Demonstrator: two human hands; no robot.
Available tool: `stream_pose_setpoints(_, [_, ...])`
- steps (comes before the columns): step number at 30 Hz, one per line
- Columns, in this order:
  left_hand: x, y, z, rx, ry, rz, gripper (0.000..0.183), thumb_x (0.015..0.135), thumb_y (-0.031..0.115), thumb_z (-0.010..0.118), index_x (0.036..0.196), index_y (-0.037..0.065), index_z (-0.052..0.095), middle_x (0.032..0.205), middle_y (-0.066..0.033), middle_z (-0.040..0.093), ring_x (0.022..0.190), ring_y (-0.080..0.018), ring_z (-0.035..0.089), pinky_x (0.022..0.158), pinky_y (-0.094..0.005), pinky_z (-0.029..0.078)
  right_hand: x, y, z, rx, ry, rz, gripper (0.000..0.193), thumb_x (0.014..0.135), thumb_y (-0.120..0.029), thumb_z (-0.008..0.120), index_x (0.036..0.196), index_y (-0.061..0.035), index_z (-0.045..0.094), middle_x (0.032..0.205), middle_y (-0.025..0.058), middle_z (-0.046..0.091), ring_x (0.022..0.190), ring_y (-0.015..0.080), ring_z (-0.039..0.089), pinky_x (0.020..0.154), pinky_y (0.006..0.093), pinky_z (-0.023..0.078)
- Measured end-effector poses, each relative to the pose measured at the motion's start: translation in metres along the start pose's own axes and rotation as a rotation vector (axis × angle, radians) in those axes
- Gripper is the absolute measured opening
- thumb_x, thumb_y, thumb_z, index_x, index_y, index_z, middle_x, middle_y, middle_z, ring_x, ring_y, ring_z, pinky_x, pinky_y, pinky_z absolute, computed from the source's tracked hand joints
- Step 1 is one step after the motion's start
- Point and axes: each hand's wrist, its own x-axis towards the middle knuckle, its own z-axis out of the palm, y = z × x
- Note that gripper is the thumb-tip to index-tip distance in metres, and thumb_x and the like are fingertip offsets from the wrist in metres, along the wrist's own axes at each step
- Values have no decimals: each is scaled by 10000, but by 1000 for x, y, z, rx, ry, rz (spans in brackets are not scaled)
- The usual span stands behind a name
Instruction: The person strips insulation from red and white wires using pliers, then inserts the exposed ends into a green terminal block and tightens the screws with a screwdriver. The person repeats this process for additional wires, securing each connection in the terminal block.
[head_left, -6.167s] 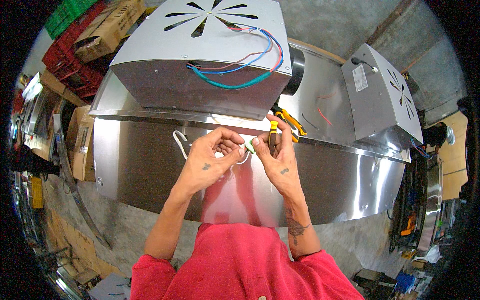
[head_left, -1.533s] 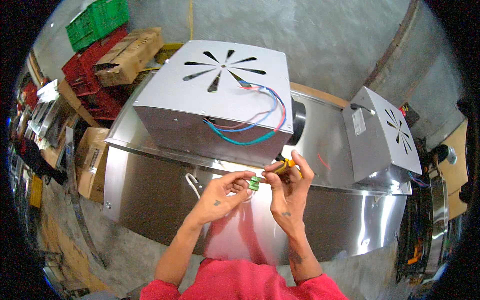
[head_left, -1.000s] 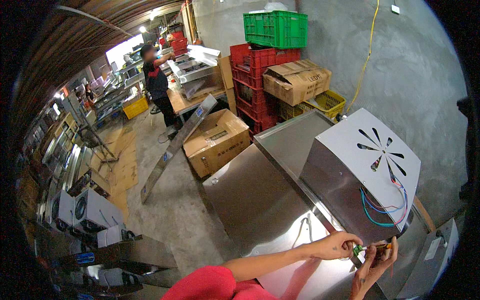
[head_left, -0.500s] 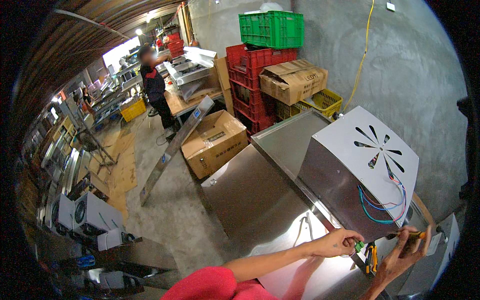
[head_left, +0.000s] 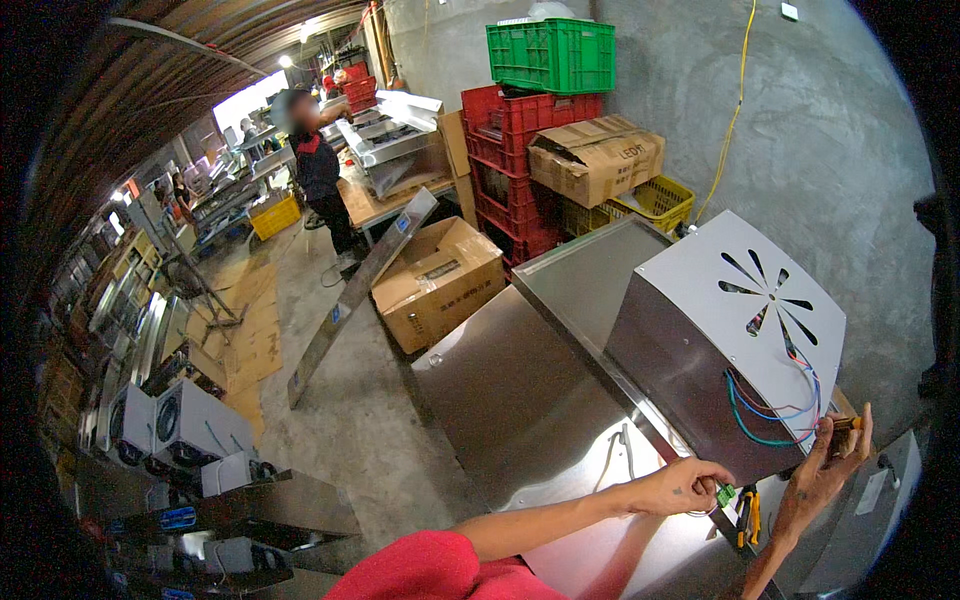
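My left hand (head_left: 690, 487) is closed, pinching a small green terminal block (head_left: 726, 494) between thumb and fingertips. To its right, my right hand (head_left: 822, 472) is raised and closed around a screwdriver (head_left: 848, 424) with an orange-yellow handle; the fingers partly hide it. Beyond the hands stands a metal box (head_left: 735, 330) with petal-shaped slots cut in its pale top. Blue, green and red wires (head_left: 775, 412) loop out of one slot and hang over its near edge. Yellow-and-black pliers (head_left: 748, 515) lie between my hands on the metal surface.
A shiny steel panel (head_left: 540, 390) extends left of the box. A cardboard box (head_left: 440, 295), stacked red crates (head_left: 512, 190) and a green crate (head_left: 550, 55) stand farther back. Another person (head_left: 315, 165) works at a bench. Grey-white speaker-like boxes (head_left: 185, 425) sit at lower left.
My right hand has lifted upward with the screwdriver, closer to the box's corner. The left hand still holds the terminal block. The whole view has shifted slightly.
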Motion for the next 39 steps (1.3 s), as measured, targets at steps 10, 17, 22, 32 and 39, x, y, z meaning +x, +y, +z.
stream_pose_setpoints(10, [-3,0,5,-29,47,9,388,937,49,702,1298,-73,633,857,7,613,764,-46,551,667,-241,466,-1,-24,-1,78,-63,30,579,1112,-89,580,1636,-117,334,1210,135,637,1032,181,609,942,323,524])
stream_pose_setpoints(17, [1,-14,-5,-18,-8,40,477,991,128,716,1441,16,606,895,-33,688,829,-89,635,756,-285,547,-48,-57,-9,274,7,125,636,1018,36,624,1574,-86,341,1089,191,684,937,231,660,824,350,587])
stream_pose_setpoints(22, [-10,10,-9,15,84,-54,455,995,99,730,1429,17,620,945,-19,685,854,-81,624,785,-266,539,-75,-46,1,326,-113,221,651,1017,89,616,1567,-90,318,1123,190,679,980,234,700,903,361,588])
stream_pose_setpoints(32, [-3,23,-1,-34,97,-133,465,966,29,764,1407,-33,630,1079,-17,691,974,-95,670,893,-259,576,-92,-30,-11,440,-115,318,667,1026,19,671,1575,-80,305,1164,154,641,984,202,685,861,327,591])
stream_pose_setpoints(39, [-6,23,1,-13,114,-151,446,985,56,758,1410,-14,639,1017,-4,695,899,-65,617,793,-246,532,-100,-28,-9,419,-136,364,677,1030,-20,691,1585,-84,308,1182,152,646,990,183,681,850,327,592])
